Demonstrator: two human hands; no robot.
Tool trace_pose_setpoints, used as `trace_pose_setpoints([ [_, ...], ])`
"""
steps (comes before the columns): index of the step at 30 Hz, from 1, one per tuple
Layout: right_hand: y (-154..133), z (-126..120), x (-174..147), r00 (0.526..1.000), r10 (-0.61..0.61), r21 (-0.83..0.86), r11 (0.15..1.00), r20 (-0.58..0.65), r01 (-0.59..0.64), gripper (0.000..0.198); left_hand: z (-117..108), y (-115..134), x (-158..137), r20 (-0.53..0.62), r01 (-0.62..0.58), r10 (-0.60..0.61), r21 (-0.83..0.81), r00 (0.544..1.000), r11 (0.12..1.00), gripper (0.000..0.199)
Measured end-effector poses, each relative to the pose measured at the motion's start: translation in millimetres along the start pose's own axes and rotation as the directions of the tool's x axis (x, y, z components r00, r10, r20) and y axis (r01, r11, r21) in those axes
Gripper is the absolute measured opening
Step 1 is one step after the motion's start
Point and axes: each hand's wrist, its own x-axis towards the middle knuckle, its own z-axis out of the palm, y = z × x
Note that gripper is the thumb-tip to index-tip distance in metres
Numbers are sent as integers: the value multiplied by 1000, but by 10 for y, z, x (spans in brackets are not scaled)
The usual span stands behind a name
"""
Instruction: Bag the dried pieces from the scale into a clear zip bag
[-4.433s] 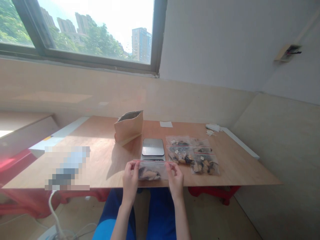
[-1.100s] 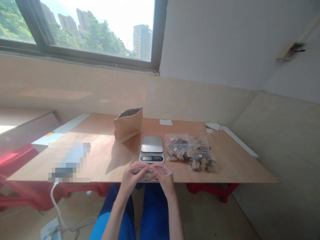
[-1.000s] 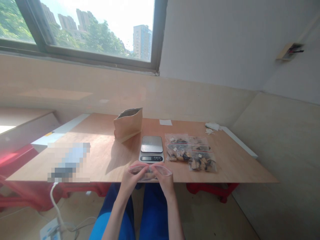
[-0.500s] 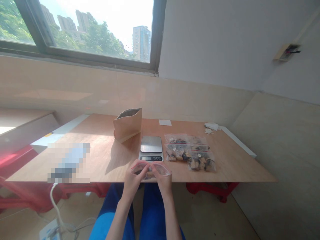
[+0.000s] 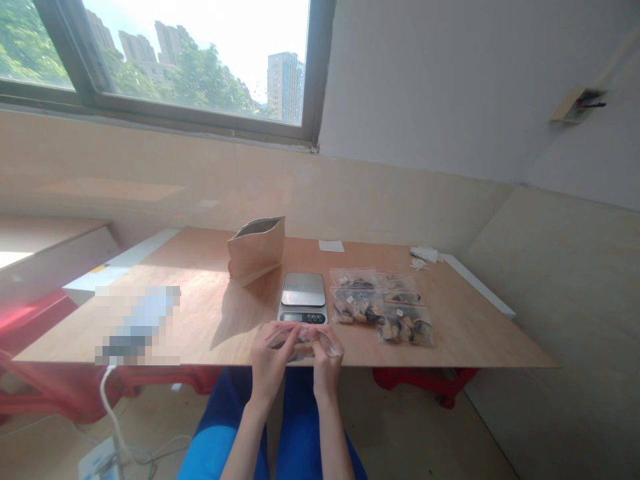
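Between my two hands is a clear zip bag (image 5: 303, 349) with a red-edged top and some tan and dark pieces inside. My left hand (image 5: 271, 357) grips its left side, thumb at the mouth. On the other side my right hand (image 5: 327, 360) has its fingers closed on the plastic. The bag is at the table's front edge, just in front of a digital kitchen scale (image 5: 303, 291) with a bare metal plate. To the right of the scale lie several filled zip bags (image 5: 356, 307) holding similar dark and tan pieces.
An open brown paper bag (image 5: 257, 252) stands behind and left of the scale on the wooden table (image 5: 475, 327). A white paper (image 5: 331, 246) lies near the wall. White scraps (image 5: 424, 255) are at the back right. A blurred-out object (image 5: 137, 325) with a white cable sits at left.
My thumbs have moved a little apart along the bag's mouth, and more of the tan contents shows. The bag stays in both hands, and the other things have not moved.
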Motion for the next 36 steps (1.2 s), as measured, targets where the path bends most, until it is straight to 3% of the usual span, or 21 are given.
trace_pose_setpoints([
  [6, 19, -1, 25, 994, 105, 91, 990, 15, -106, 40, 6, -37, 43, 15, 138, -137, -106, 990, 985, 29],
  [11, 89, -112, 82, 971, 168, 104, 983, -169, -152, 59, 2, -27, 57, 79, 189, -179, -133, 981, 973, 33],
  [18, -1, -344, 224, 943, 135, -29, 988, -304, -151, 58, 91, 65, 41, 331, 361, -266, -270, 905, 893, 63],
  [20, -17, -477, 356, 915, 166, -24, 982, -368, -187, 58, 80, 55, 63, 313, 333, -252, -238, 916, 912, 68],
  [23, -14, -773, 647, 831, 203, -22, 968, -517, -250, 56, -25, -82, 149, 149, 248, -230, -122, 962, 961, 60],
  [25, 0, -991, 862, 834, 147, -162, 949, -532, -270, 54, -140, -238, 239, 49, 241, -240, -14, 970, 971, 48],
  [28, 14, -1218, 1098, 866, -40, -488, 839, -499, -242, 49, -313, -468, 411, -77, 331, -324, 104, 943, 938, 39],
  [32, 23, -1194, 1079, 786, -341, -720, 670, -516, -182, 45, -456, -618, 692, -224, 396, -345, 248, 911, 884, 40],
  [34, 61, -1083, 965, 778, -491, -853, 511, -391, -106, 48, -490, -645, 852, -289, 407, -317, 341, 903, 848, 48],
  [36, 143, -967, 856, 826, -523, -925, 381, -210, 6, 48, -512, -675, 1019, -325, 403, -287, 384, 901, 831, 61],
])
